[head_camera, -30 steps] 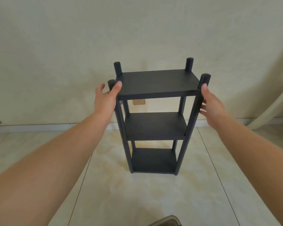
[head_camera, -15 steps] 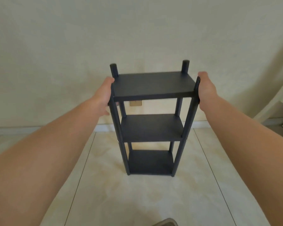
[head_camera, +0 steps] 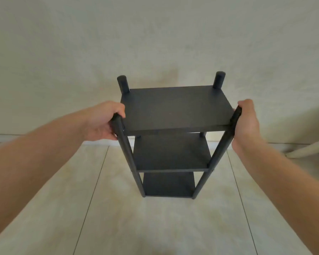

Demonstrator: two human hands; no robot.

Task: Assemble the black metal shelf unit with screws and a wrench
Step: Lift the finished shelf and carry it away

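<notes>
Home room, plain wall (head_camera: 155, 43), tiled floor (head_camera: 155, 227), baseboard (head_camera: 44, 138)

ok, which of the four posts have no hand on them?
The two far posts, far left post and far right post, stand free. The near two are gripped by the left hand and right hand.

Black shelf unit (head_camera: 175, 109), cream marbled floor tiles (head_camera: 155, 227), beige wall (head_camera: 155, 43)

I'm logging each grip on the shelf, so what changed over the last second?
Both hands took hold: the left hand went from resting open at the near-left post to gripping its top, and the right hand closed round the near-right post. The shelf unit stayed upright on the tiled floor, all three shelves in place.
</notes>
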